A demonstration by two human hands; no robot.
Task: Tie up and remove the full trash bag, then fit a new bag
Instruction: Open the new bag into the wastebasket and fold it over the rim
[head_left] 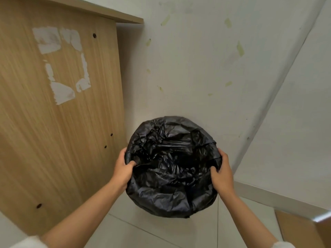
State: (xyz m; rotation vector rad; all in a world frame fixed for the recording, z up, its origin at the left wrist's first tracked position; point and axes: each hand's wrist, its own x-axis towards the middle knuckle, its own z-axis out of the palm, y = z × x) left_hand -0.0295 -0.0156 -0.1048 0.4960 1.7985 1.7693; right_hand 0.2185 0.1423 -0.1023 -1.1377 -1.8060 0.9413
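Black plastic of the bag [172, 158] lay folded over the rim of a bin on the floor against the wall [197, 68], left hand [123, 169] and right hand [221, 173] each clamping an opposite edge, thumbs inside, probably to seat or free it.

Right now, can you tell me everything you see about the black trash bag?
The black trash bag is thin, shiny, crinkly plastic, stretched over a round bin so its edge folds down the outside. Its middle sags in wrinkled folds. It stands on the pale tiled floor by the white wall. The left hand and right hand each hold the rim, thumbs tucked inside.
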